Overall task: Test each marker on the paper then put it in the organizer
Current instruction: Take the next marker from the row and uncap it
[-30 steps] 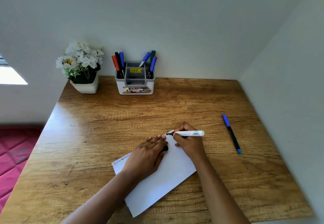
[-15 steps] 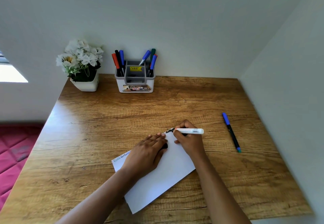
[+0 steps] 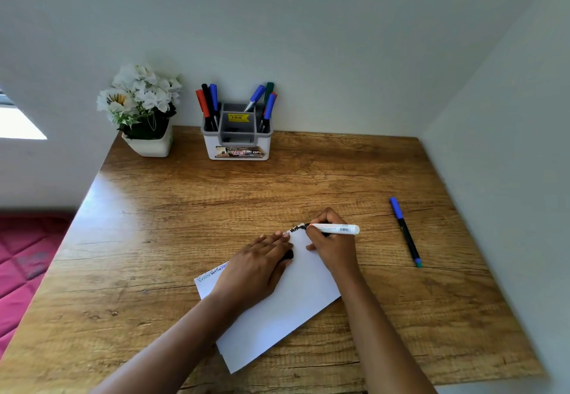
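A white sheet of paper (image 3: 287, 307) lies slanted on the wooden desk (image 3: 216, 202). My right hand (image 3: 334, 248) grips a white-barrelled marker (image 3: 337, 228), its black tip on the paper's far corner beside fresh black writing. My left hand (image 3: 256, 267) lies flat on the paper, holding it down, with a black cap (image 3: 288, 254) tucked under the thumb side. Coloured writing runs along the paper's upper left edge. A blue-capped marker (image 3: 404, 230) lies on the desk to the right. The organizer (image 3: 237, 140) stands at the back, holding several markers.
A white pot of white flowers (image 3: 143, 109) stands at the back left of the desk. Walls close in behind and on the right. To the left, below the desk edge, lies a pink quilted surface (image 3: 21, 267).
The marker tip has crept a little along the paper's far corner, adding black writing. My left hand stays pressed on the paper.
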